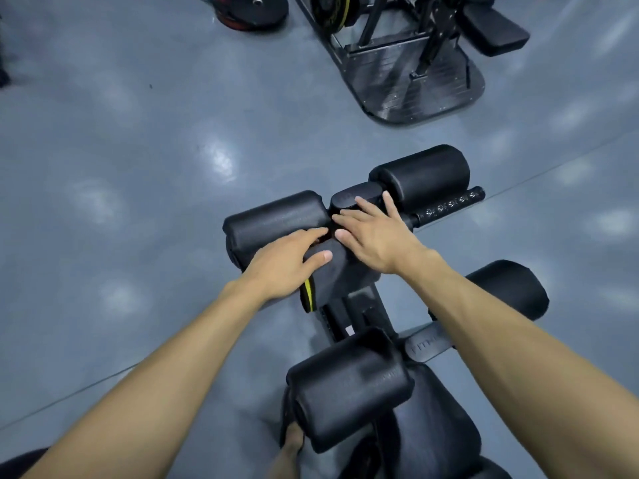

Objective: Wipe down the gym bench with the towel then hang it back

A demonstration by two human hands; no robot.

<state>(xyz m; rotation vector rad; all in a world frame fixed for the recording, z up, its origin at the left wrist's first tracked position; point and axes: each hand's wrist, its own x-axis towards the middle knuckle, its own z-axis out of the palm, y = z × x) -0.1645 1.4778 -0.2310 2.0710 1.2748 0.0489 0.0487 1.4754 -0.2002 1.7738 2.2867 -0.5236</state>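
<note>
- Left hand (pixel 283 267) pinching dark folded towel with yellow-striped edge (pixel 326 274) over black padded gym bench's (pixel 349 382) centre post; right hand (pixel 371 233) flat, fingers straight, beside it.
- Best draped evenly, smoothed flat, released last.

A glossy grey gym floor (pixel 138 167) reflects pale patches of overhead light. At the top edge, a stack of black weight plates (pixel 254 12) lies flat on the floor, well apart from a black machine (pixel 397 46) whose ribbed metal footplate (pixel 415 91) sits low on the ground beside a black pad (pixel 494 29) at upper right.
</note>
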